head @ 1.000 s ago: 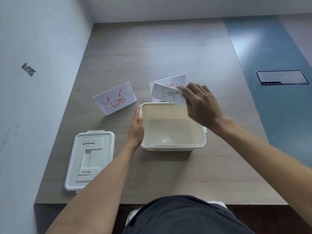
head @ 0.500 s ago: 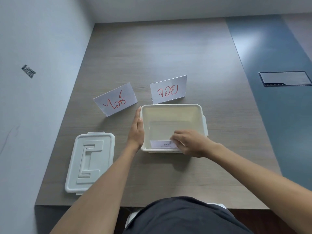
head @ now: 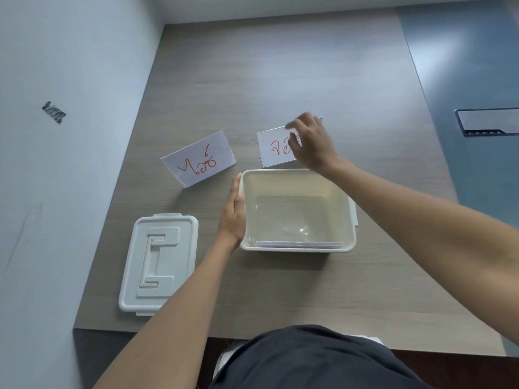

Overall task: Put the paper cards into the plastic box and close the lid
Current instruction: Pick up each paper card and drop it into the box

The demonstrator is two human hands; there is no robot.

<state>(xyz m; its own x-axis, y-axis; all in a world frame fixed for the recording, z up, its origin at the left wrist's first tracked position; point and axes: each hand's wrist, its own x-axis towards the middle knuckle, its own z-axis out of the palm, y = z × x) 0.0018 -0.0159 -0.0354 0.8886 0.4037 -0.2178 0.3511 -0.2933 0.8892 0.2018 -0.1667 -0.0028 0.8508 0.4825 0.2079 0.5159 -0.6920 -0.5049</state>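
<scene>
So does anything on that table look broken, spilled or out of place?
Nothing stands out. The cream plastic box sits open and undamaged, its white lid lies flat beside it, and the two white folded paper cards with red writing stand upright behind.

The desk (head: 280,80) is grey-brown with a fine wood grain. The box (head: 297,249) is cream. The lid (head: 160,262) is white with a raised angular relief. The left card (head: 199,158) is white with red handwriting, and so is the right card (head: 276,148). The paper in the box (head: 297,243) shows a white edge. The floor (head: 463,80) is blue. The wall (head: 70,108) is pale blue-grey with a black mark (head: 54,112). The person's garment (head: 309,360) is dark grey.
</scene>
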